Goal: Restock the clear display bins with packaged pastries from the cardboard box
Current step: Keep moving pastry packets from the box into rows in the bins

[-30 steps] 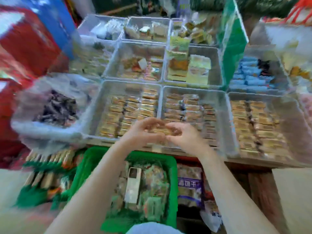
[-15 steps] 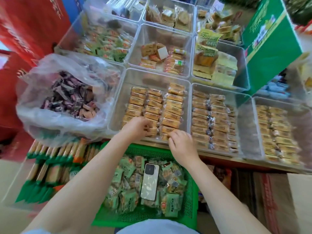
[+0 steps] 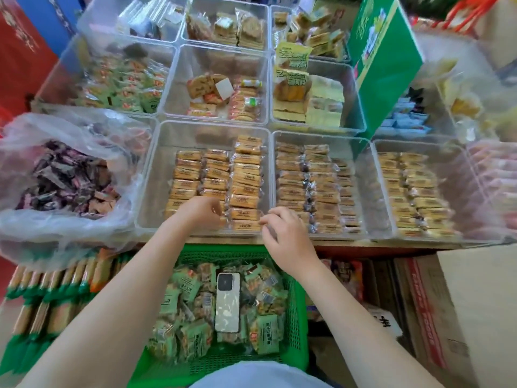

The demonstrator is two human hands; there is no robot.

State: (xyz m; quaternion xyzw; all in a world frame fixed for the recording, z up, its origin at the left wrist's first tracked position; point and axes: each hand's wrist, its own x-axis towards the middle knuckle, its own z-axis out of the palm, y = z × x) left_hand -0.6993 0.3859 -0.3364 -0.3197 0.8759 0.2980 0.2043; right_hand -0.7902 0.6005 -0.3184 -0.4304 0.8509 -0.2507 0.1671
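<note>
A clear display bin (image 3: 152,175) in the front row holds three columns of orange packaged pastries (image 3: 246,175). My left hand (image 3: 197,212) reaches into its near end, fingers curled over a pack at the front of the middle column. My right hand (image 3: 284,235) hovers at the bin's front rim, its curled fingertips pinching the wrapper end of the front pack (image 3: 245,226) in the right column. Two more clear bins (image 3: 363,189) to the right hold similar pastries. A cardboard box (image 3: 425,312) with red print stands low on the right.
A green basket (image 3: 297,317) of green-wrapped snacks sits below my arms with a white phone (image 3: 228,303) on top. At left is a plastic bag (image 3: 67,180) of dark candies. A green carton (image 3: 387,65) leans over the back bins. Green-ended packs (image 3: 42,303) lie at lower left.
The view swung left and steadied. Both hands left the divider between two bins for the left bin's front; the left hand sits deeper among the packs, the right at the rim.
</note>
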